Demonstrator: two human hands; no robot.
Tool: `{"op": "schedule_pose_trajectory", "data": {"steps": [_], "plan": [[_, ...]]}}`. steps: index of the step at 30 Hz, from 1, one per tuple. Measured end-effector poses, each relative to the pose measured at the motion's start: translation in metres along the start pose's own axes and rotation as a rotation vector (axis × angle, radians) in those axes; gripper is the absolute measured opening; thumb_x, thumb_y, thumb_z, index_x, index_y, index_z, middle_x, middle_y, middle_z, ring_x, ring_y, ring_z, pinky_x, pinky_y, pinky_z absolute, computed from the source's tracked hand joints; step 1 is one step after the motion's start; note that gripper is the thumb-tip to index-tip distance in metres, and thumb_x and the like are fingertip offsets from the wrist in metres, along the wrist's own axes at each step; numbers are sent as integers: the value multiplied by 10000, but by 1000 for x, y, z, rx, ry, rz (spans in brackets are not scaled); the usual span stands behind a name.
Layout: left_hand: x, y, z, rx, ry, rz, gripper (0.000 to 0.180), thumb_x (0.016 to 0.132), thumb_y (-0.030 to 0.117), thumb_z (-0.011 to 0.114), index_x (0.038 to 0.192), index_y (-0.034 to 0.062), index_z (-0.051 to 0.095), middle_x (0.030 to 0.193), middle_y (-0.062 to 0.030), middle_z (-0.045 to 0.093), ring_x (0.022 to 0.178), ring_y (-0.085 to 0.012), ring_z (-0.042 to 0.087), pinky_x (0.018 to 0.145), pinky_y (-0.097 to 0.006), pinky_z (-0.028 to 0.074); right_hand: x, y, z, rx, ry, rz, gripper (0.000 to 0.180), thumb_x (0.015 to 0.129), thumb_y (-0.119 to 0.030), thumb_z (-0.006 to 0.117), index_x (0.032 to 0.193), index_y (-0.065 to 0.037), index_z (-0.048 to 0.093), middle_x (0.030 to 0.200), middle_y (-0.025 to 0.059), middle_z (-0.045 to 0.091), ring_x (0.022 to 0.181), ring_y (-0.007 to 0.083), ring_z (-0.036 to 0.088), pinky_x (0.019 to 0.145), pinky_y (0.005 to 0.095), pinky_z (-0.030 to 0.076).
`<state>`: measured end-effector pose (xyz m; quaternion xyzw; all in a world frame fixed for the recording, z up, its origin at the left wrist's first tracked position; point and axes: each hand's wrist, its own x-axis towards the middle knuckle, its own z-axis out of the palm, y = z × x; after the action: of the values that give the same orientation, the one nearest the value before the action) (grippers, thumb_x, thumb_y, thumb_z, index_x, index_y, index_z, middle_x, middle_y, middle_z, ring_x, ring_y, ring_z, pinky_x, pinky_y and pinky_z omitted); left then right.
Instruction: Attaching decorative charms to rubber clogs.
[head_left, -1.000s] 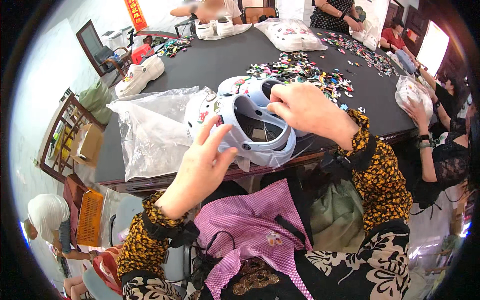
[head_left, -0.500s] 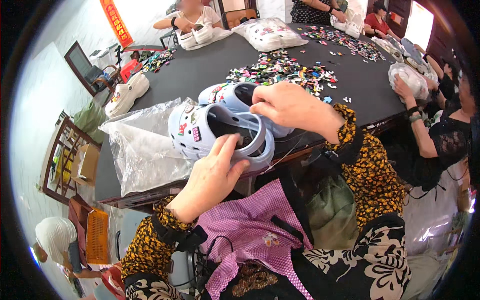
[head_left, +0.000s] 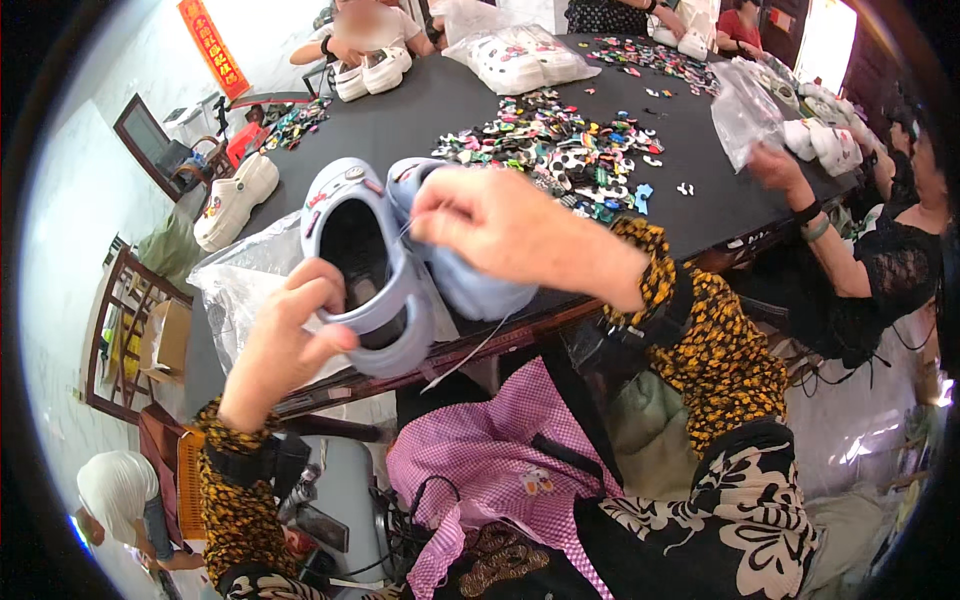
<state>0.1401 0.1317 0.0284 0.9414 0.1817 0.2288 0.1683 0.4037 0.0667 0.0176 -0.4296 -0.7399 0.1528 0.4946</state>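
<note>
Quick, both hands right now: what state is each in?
Left hand: fingers curled at the rim of the left blue clog, thumb apart; grip cannot be told.
Right hand: pinched closed at the right blue clog; what it grips is unclear.

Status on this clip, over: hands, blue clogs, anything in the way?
Left hand at opening rim of left blue clog. Right hand over right blue clog, grip unclear. Transparent bag beside left hand; nothing visibly blocking.

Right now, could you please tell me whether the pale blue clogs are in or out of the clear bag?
Out: no film shows over the pale blue clogs, and the clear bag lies on the black table.
</note>
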Motion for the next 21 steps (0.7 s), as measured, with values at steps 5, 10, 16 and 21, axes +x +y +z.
{"op": "schedule_pose_trajectory", "data": {"steps": [5,10,16,21], "plan": [[-26,-43,-10,-11,-1,-139,533,878,486,604,767,-34,564,926,-149,604,835,-307,595,765,-352,467,-10,-9,19,69,-201,-3,206,868,-190,599,893,10,646,849,213,654,811,355,649,720,424,501],[-31,-14,-10,207,114,-236,238,909,180,558,848,-44,609,961,-156,644,828,-309,605,753,-353,480,3,4,-3,117,41,-6,166,873,-125,607,930,26,644,849,172,674,791,260,664,714,351,516],[-19,-3,0,-283,134,-548,381,1023,288,437,1133,-28,618,1038,-96,659,934,-134,602,824,-296,486,18,11,-33,104,87,102,126,936,-60,574,993,30,641,1004,68,682,928,94,612,825,236,493],[-2,-18,13,-754,182,-746,401,1013,318,469,1135,-48,580,1040,-96,629,918,-160,610,803,-297,496,36,19,-44,110,103,116,129,940,-67,580,1014,19,642,1024,54,678,934,81,597,819,224,488]]}}
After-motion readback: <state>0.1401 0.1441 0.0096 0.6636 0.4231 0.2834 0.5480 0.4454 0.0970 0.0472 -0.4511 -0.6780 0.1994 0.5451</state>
